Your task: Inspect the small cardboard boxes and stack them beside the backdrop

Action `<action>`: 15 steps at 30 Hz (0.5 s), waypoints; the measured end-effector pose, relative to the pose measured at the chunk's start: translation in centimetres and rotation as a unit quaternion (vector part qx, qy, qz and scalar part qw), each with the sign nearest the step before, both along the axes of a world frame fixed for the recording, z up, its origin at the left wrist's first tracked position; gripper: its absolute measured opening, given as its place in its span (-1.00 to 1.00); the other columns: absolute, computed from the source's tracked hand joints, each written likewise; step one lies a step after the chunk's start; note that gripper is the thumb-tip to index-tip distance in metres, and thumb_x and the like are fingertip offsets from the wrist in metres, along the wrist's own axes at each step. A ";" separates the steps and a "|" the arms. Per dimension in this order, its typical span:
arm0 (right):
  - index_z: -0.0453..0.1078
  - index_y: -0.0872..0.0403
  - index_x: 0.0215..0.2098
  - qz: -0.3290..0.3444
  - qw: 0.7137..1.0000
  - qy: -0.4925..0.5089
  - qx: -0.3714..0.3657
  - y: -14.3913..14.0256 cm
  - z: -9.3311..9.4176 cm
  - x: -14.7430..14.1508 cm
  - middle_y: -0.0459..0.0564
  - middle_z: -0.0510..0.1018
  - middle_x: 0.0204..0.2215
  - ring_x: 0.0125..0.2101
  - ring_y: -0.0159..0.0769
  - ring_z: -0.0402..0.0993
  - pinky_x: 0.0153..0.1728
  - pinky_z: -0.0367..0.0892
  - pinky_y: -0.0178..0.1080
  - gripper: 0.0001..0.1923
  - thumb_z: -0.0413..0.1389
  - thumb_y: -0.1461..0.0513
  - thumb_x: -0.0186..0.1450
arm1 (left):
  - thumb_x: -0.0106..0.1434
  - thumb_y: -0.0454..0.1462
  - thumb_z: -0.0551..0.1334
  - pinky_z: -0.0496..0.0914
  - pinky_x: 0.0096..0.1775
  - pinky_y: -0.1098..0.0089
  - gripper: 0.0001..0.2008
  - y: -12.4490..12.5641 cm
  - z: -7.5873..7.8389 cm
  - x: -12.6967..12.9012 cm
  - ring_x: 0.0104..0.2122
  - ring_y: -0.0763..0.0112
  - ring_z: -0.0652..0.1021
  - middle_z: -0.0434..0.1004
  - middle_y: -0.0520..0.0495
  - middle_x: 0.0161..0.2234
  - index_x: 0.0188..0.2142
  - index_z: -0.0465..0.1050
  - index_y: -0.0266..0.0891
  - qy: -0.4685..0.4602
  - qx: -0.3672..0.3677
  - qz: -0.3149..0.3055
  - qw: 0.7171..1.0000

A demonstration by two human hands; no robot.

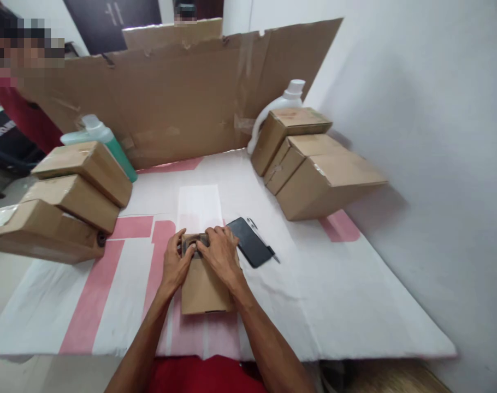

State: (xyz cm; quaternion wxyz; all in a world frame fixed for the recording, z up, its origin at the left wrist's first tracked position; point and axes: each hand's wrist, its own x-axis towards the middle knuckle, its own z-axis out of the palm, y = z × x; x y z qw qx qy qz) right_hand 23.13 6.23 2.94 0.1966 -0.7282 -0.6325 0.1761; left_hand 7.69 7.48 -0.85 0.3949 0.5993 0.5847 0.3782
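— While the white-and-pink covered table [314, 295] bears stacked brown cardboard boxes [314, 164], where is yours?

— Small brown cardboard box [203, 289], table centre, beside the black flat phone [250, 240]. My left hand [175, 265] and right hand [219, 254] press curled fingers onto a dark roll [193, 244] at its far end.

Under our hands lies a small box [203, 289] of matt brown cardboard, smooth on top. The bench [334, 295] we see is covered in white and pink sheeting, slightly creased, with a dull sheen. The phone [250, 242] beside it is glossy black. The stacked boxes [314, 164] are plain kraft cardboard with shiny clear tape, and the white jug [287, 98] behind them looks like smooth plastic.
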 end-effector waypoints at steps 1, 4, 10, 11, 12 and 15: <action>0.52 0.03 -0.09 0.001 1.000 -0.002 -0.001 -0.1 0.1 0.0 0.18 0.60 -0.02 0.13 0.14 0.32 0.07 0.22 0.09 -0.77 0.16 0.08 0.42 | 0.29 -0.12 0.30 0.48 0.12 0.07 -0.48 0.2 0.2 0.1 0.10 0.11 0.57 0.49 -0.25 0.18 0.21 0.42 -0.18 0.007 0.002 -0.003 1.000; 0.52 0.04 -0.06 0.002 1.000 0.008 0.003 -0.3 0.1 -0.2 0.16 0.59 0.00 0.13 0.13 0.33 0.10 0.22 0.11 -0.75 0.15 0.08 0.43 | 0.28 -0.11 0.30 0.52 0.05 0.09 -0.54 0.5 0.6 0.1 0.04 0.10 0.60 0.57 -0.22 0.10 0.14 0.50 -0.18 0.028 0.009 -0.013 0.999; 0.52 0.03 0.08 -0.110 0.981 0.079 0.138 -2.0 -0.4 5.0 0.14 0.58 0.11 0.15 -0.02 0.39 0.16 0.25 -0.03 -0.70 0.09 0.15 0.47 | 0.31 -0.09 0.26 0.53 0.04 0.08 -0.55 0.3 0.8 0.2 0.07 0.07 0.59 0.57 -0.21 0.13 0.14 0.50 -0.16 0.052 0.014 -0.008 0.999; 0.53 0.04 0.05 -0.143 0.978 0.074 0.132 -2.4 -0.7 6.9 0.14 0.60 0.05 0.09 -0.04 0.43 0.13 0.27 -0.06 -0.72 0.06 0.17 0.47 | 0.30 -0.09 0.26 0.53 0.05 0.08 -0.55 0.3 0.8 0.2 0.08 0.07 0.59 0.57 -0.21 0.13 0.14 0.50 -0.16 0.053 0.011 -0.006 0.999; 0.54 0.05 0.01 -0.173 0.978 0.063 0.103 -2.9 -0.9 9.0 0.13 0.63 0.00 0.03 -0.07 0.47 0.07 0.30 -0.11 -0.73 0.04 0.19 0.47 | 0.30 -0.09 0.27 0.53 0.05 0.07 -0.54 0.2 0.7 0.3 0.08 0.07 0.58 0.57 -0.21 0.14 0.14 0.50 -0.16 0.052 0.009 -0.004 0.999; 0.56 0.05 -0.22 -0.210 0.977 0.037 0.027 -3.6 -1.9 14.2 0.12 0.66 -0.22 -0.21 -0.12 0.52 -0.20 0.29 -0.18 -0.80 0.07 0.26 0.41 | 0.28 -0.10 0.27 0.50 0.07 0.04 -0.54 0.1 0.7 0.5 0.08 0.06 0.58 0.56 -0.21 0.15 0.14 0.50 -0.16 0.048 0.005 0.002 0.999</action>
